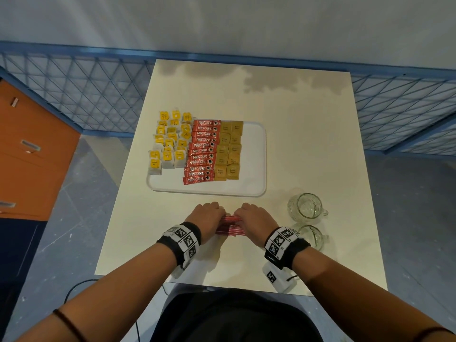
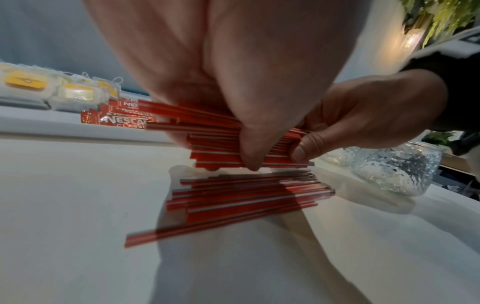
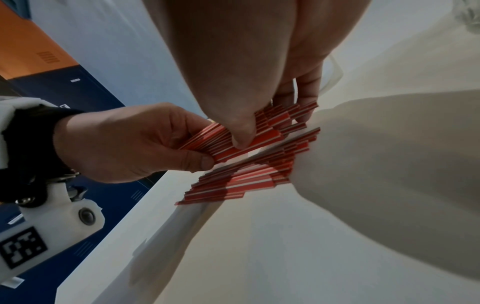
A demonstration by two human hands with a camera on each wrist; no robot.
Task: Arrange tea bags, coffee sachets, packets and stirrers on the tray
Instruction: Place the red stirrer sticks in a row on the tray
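Stirrers (image 2: 221, 152) between both hands' fingers (image 2: 249, 148)

Both hands meet at the near table edge.
Left hand (image 1: 206, 216) and right hand (image 1: 256, 219) pinch one bundle, fingers curled, wrists banded.

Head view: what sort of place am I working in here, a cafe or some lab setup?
Probably a staged recording or test space, not a cafe: a lone white table fenced by blue mesh panels, an orange drawer cabinet alongside, and tracking-marker bands on both wrists.
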